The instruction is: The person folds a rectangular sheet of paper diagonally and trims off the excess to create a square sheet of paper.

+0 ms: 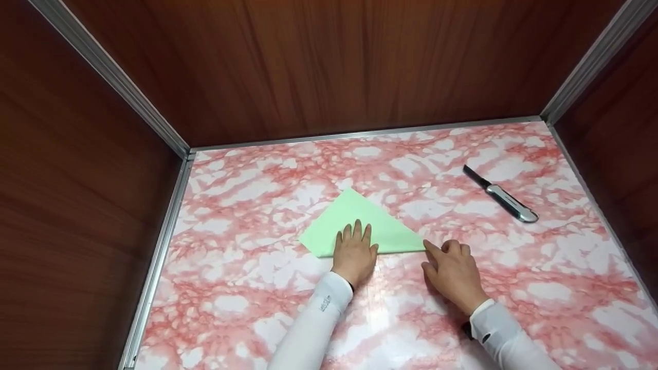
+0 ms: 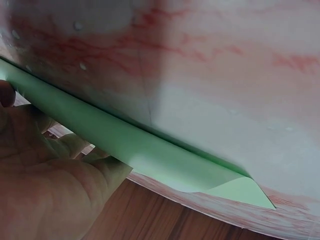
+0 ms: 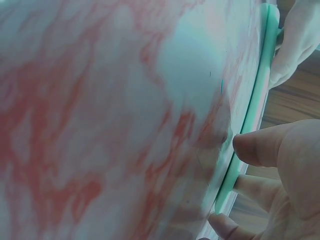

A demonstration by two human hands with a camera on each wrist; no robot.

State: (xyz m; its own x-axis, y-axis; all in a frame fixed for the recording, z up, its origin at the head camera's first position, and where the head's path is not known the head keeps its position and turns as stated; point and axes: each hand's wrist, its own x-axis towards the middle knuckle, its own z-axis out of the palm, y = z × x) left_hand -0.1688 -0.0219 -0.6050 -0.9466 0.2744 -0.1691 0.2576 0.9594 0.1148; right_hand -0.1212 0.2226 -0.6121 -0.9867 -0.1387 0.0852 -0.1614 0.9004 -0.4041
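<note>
Head view: the folded green paper [image 1: 357, 213] lies mid-frame; the left hand [image 1: 354, 257] rests flat on it, fingers slightly spread, probably steadying it, while the right hand [image 1: 455, 277] touches its right corner with an outstretched index finger, perhaps keeping it aligned. Left wrist view: the rounded fold slants to lower right. Right wrist view: parted fingers meet the edge at lower right.

The table [image 1: 247, 288] (marbled red and white) bears green paper [image 1: 352, 208] under the left hand [image 1: 354, 257], a knife [image 1: 506, 201] beyond the right hand [image 1: 455, 275].
</note>
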